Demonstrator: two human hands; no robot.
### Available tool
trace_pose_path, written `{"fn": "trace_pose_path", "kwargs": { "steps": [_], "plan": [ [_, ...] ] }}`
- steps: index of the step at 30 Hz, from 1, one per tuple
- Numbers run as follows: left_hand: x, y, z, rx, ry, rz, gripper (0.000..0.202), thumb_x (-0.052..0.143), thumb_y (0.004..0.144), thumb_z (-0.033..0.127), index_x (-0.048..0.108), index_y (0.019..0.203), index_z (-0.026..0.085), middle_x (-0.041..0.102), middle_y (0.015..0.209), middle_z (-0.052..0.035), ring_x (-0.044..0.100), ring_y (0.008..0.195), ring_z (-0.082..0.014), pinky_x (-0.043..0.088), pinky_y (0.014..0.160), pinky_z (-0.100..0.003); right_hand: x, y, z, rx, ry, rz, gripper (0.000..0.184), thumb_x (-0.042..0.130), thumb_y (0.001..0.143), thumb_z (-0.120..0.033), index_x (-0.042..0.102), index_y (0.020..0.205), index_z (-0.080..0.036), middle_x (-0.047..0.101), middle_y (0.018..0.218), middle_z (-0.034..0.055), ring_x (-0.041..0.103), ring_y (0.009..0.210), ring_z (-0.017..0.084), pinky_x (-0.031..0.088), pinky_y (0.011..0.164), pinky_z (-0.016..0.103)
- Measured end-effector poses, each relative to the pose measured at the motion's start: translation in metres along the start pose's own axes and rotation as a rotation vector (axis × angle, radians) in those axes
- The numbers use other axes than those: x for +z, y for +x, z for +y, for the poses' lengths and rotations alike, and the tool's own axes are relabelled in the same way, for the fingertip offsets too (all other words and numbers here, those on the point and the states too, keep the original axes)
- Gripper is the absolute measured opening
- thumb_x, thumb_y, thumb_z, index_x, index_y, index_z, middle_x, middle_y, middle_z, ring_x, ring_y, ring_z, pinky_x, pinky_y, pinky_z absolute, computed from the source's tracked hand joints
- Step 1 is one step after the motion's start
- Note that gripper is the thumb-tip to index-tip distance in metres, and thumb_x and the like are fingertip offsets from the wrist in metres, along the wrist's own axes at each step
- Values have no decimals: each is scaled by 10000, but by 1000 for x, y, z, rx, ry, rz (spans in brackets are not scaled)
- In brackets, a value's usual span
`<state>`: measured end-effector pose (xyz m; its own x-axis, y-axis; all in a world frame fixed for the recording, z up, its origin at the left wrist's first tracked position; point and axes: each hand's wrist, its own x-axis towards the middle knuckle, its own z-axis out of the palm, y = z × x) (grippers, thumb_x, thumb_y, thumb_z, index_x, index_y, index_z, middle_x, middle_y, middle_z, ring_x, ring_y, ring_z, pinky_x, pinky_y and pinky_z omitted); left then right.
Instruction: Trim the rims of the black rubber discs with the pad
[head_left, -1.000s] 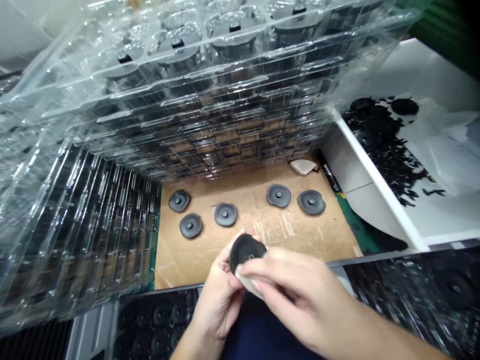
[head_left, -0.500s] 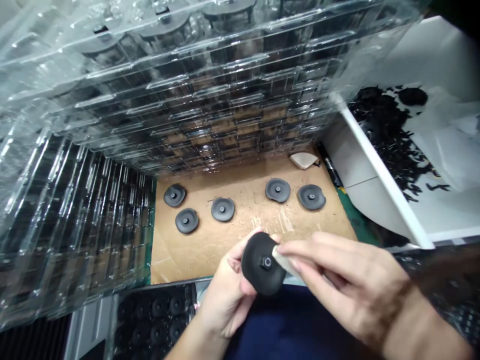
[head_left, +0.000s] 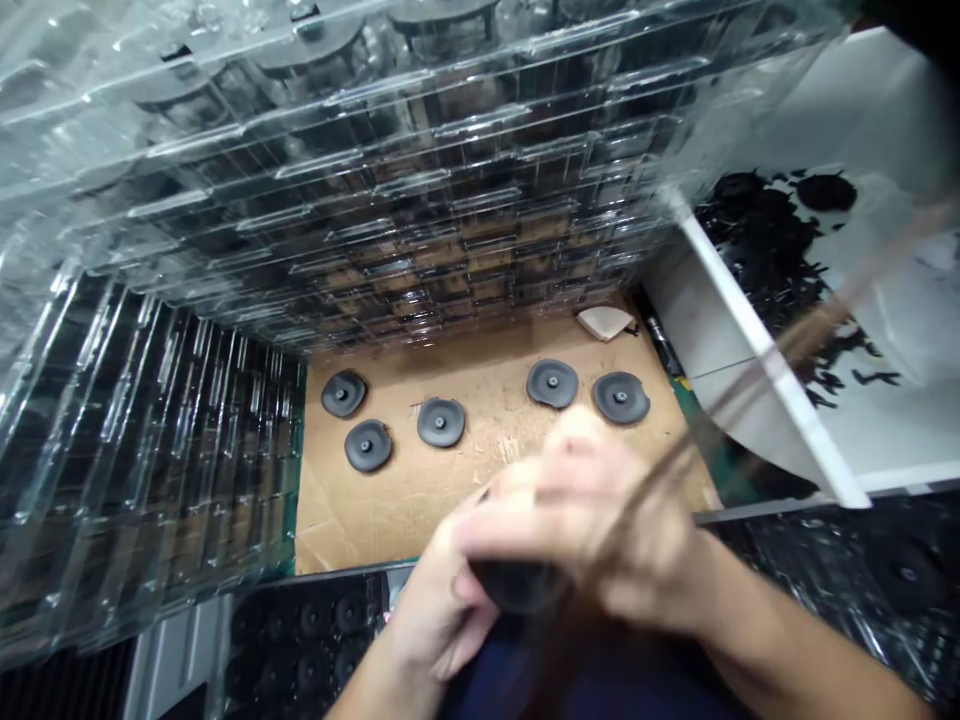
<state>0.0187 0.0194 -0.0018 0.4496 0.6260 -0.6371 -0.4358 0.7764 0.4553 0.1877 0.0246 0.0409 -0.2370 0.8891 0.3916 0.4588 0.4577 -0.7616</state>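
My left hand [head_left: 435, 610] grips a round black plastic disc [head_left: 517, 585] by its edge, low in front of my body. Across the top of that disc lies my right hand [head_left: 600, 500], smeared by motion, so its fingers and anything in them cannot be made out. Most of the disc's face, with its centre hub, is covered by the right hand. Beyond my hands, several similar discs [head_left: 440, 423] with raised centre hubs rest apart on a cardboard sheet [head_left: 360, 520]. A small off-white folded pad [head_left: 604, 321] sits at the sheet's far right corner.
Stacked clear plastic trays [head_left: 450, 190] wall off the back, and more trays [head_left: 150, 430] the left. At right, a white bin [head_left: 892, 400] holds black scraps [head_left: 772, 240]. A black pen-like tool [head_left: 660, 335] lies by the bin. A blurred brown strand [head_left: 675, 450] crosses the view.
My right hand has moved left over the disc and now hides most of it. The off-white piece between its fingers is no longer visible. The left hand keeps its grip.
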Motion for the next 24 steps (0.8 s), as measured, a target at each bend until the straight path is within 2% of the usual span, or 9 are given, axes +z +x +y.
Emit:
{"fn": "trace_pose_path", "kwargs": {
  "steps": [2,4,6,8,11,14,17,20,24],
  "plan": [
    [2,0,3,-8,-37,-85,747,886,449,354,662,1152,238,729,1055,-87,684,943,-299,555,800,-353,1,-6,22,232,61,88,219,499,927,-239,693,1026,-257,725,980,-21,639,825,139,493,735,275],
    [3,-1,7,-10,-83,-140,584,856,524,355,696,1079,262,722,1090,-67,697,921,-249,553,812,-308,6,-18,46,509,54,125,203,534,904,-283,700,1007,-230,724,992,16,664,861,164,530,709,266],
    [3,0,10,-8,-97,-139,487,832,581,342,707,1044,255,708,1126,-60,689,958,-232,539,853,-288,19,-36,63,596,33,64,227,521,900,-305,709,987,-212,729,935,34,679,818,173,551,669,265],
    [1,2,12,-9,-86,-114,491,818,601,358,698,1058,224,687,1167,-79,660,1032,-252,524,893,-297,38,-58,70,590,-24,49,261,493,902,-289,703,1031,-203,708,952,63,669,805,182,562,699,307],
    [-3,7,13,0,-84,-69,499,781,642,390,681,1087,188,662,1203,-113,625,1094,-281,509,933,-347,67,-86,70,596,-156,95,337,465,907,-280,636,1187,-206,595,1176,137,622,886,224,534,810,439],
    [-4,11,12,7,-115,-22,473,778,653,379,683,1073,182,688,1151,-107,627,1091,-278,501,952,-374,83,-98,71,568,-235,93,373,533,876,-294,604,1237,-237,543,1240,151,589,890,257,508,823,511],
    [-3,13,12,13,-142,15,439,788,660,334,684,1059,183,700,1126,-93,613,1118,-278,494,964,-372,82,-93,81,527,-258,104,334,482,900,-253,626,1199,-216,544,1219,154,590,831,223,518,811,482],
    [-4,14,10,12,-152,17,478,780,675,330,659,1116,192,691,1147,-99,610,1123,-284,470,992,-389,73,-80,87,478,-232,129,301,431,923,-237,658,1114,-189,588,1137,131,609,899,221,519,850,427],
    [-10,14,7,46,-151,7,495,762,704,306,632,1168,192,681,1160,-104,590,1148,-279,431,1033,-418,72,-72,73,428,-138,113,280,444,932,-236,615,1151,-205,664,1051,80,631,982,202,534,844,325]
  ]
}}
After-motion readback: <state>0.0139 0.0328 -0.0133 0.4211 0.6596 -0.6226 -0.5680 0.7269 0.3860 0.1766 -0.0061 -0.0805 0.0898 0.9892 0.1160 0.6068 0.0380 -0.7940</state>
